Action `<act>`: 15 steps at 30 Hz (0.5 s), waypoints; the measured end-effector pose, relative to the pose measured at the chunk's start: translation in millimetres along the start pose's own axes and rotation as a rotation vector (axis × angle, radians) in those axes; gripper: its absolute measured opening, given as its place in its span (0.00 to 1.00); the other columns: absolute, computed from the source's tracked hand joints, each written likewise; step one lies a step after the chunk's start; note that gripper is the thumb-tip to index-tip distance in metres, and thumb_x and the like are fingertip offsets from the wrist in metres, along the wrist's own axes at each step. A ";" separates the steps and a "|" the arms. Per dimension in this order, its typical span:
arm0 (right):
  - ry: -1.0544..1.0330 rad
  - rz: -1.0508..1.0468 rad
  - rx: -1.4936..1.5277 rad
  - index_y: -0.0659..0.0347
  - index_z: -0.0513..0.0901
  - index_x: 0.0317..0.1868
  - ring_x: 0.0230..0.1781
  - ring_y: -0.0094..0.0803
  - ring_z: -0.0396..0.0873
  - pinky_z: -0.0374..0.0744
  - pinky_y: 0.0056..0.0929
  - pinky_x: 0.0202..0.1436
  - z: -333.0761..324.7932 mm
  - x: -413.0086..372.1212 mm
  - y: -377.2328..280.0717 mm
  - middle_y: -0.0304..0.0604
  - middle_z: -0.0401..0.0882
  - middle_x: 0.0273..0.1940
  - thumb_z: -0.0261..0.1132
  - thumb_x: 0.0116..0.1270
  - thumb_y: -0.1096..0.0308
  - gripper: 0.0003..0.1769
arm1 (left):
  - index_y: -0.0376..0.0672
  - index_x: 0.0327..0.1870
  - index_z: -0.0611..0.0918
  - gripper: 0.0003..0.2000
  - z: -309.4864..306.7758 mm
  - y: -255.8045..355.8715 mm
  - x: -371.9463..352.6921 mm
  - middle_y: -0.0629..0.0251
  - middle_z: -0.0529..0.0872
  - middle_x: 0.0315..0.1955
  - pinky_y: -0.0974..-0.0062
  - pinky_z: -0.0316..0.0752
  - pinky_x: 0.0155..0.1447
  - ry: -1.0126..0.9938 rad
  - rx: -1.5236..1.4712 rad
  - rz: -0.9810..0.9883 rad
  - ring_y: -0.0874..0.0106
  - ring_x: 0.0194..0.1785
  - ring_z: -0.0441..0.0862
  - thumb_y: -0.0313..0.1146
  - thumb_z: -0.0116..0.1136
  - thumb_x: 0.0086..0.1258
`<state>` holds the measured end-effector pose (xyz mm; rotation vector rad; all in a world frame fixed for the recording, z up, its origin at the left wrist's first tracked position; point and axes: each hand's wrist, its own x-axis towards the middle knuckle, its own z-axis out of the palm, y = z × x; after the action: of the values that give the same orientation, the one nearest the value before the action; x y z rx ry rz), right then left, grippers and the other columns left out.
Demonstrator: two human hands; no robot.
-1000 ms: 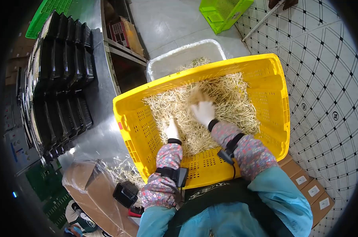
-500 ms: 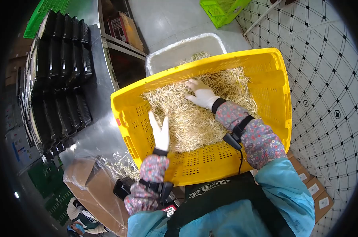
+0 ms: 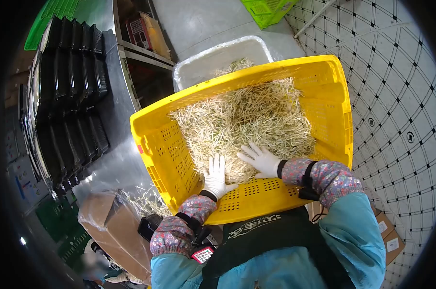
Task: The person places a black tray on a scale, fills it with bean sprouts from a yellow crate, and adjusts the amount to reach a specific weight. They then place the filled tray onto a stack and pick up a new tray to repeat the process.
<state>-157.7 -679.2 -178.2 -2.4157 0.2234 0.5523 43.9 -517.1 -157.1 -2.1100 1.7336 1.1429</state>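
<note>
A yellow perforated crate (image 3: 333,120) tilts away from me, holding a heap of pale bean sprouts (image 3: 247,120). My left hand (image 3: 216,176), in a white glove, lies flat with fingers spread at the near edge of the heap. My right hand (image 3: 260,159), also gloved, rests open on the sprouts just to the right of it. Neither hand grips anything. Behind the crate's far rim stands a white tub (image 3: 206,62) with some sprouts inside.
Stacks of black trays (image 3: 68,82) line the steel table (image 3: 119,164) on the left. Loose sprouts (image 3: 148,204) lie by a plastic-wrapped brown box (image 3: 112,231). A green crate (image 3: 266,8) sits on the floor beyond; cardboard boxes (image 3: 386,229) at lower right.
Both hands have drawn back from the middle of the sprout heap to its near edge. The sprouts have spread toward the crate's far side.
</note>
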 end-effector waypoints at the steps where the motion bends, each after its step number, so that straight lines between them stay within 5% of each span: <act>1: -0.017 0.038 -0.015 0.48 0.39 0.82 0.78 0.63 0.49 0.70 0.58 0.67 0.0 4.6 -1.8 0.57 0.41 0.80 0.78 0.53 0.51 0.66 | 0.37 0.79 0.45 0.65 1.0 2.2 4.4 0.45 0.49 0.78 0.32 0.51 0.72 -0.009 -0.006 -0.035 0.44 0.79 0.46 0.61 0.74 0.46; 3: -0.050 0.106 -0.045 0.48 0.39 0.82 0.78 0.62 0.50 0.71 0.58 0.65 -9.7 20.0 -5.7 0.57 0.42 0.80 0.79 0.50 0.52 0.68 | 0.37 0.79 0.45 0.65 -4.7 5.8 18.1 0.45 0.49 0.77 0.30 0.50 0.71 -0.024 -0.018 -0.111 0.44 0.79 0.47 0.58 0.75 0.46; 4: -0.002 0.116 -0.064 0.50 0.42 0.81 0.74 0.60 0.58 0.75 0.55 0.62 -11.1 26.5 -3.4 0.57 0.49 0.78 0.75 0.53 0.59 0.63 | 0.38 0.79 0.47 0.63 2.4 6.1 23.5 0.46 0.56 0.74 0.38 0.61 0.70 0.054 0.039 -0.126 0.45 0.76 0.55 0.54 0.76 0.45; 7: 0.086 0.155 0.116 0.51 0.46 0.80 0.69 0.56 0.65 0.77 0.49 0.59 12.7 48.5 15.2 0.53 0.59 0.74 0.69 0.57 0.67 0.55 | 0.42 0.79 0.49 0.62 16.7 -12.7 37.6 0.48 0.61 0.71 0.51 0.73 0.64 0.071 -0.141 -0.181 0.47 0.72 0.63 0.50 0.78 0.44; 8: 0.156 0.160 0.225 0.49 0.54 0.79 0.63 0.51 0.71 0.78 0.46 0.57 4.7 46.3 15.4 0.51 0.67 0.68 0.64 0.59 0.72 0.47 | 0.43 0.78 0.55 0.57 10.7 -11.7 36.0 0.48 0.69 0.65 0.61 0.78 0.58 0.162 -0.183 -0.192 0.50 0.65 0.73 0.46 0.78 0.45; 12: -0.002 0.210 0.359 0.46 0.68 0.73 0.56 0.49 0.78 0.79 0.46 0.57 -33.2 48.7 28.3 0.51 0.76 0.59 0.62 0.62 0.71 0.36 | 0.44 0.68 0.68 0.42 -23.8 -8.5 33.3 0.45 0.78 0.54 0.57 0.79 0.56 0.042 -0.353 -0.250 0.49 0.52 0.83 0.45 0.75 0.51; 15: 0.205 0.299 0.431 0.49 0.74 0.69 0.54 0.50 0.79 0.78 0.45 0.57 -56.3 36.8 54.1 0.53 0.80 0.54 0.62 0.63 0.68 0.31 | 0.40 0.62 0.73 0.38 -52.4 -6.2 17.8 0.44 0.82 0.50 0.60 0.79 0.55 -0.033 -0.281 -0.272 0.49 0.50 0.83 0.44 0.74 0.50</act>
<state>-121.8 -757.4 -184.7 -2.0242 0.7235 0.3392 73.0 -559.0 -134.6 -2.3776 1.2816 1.3929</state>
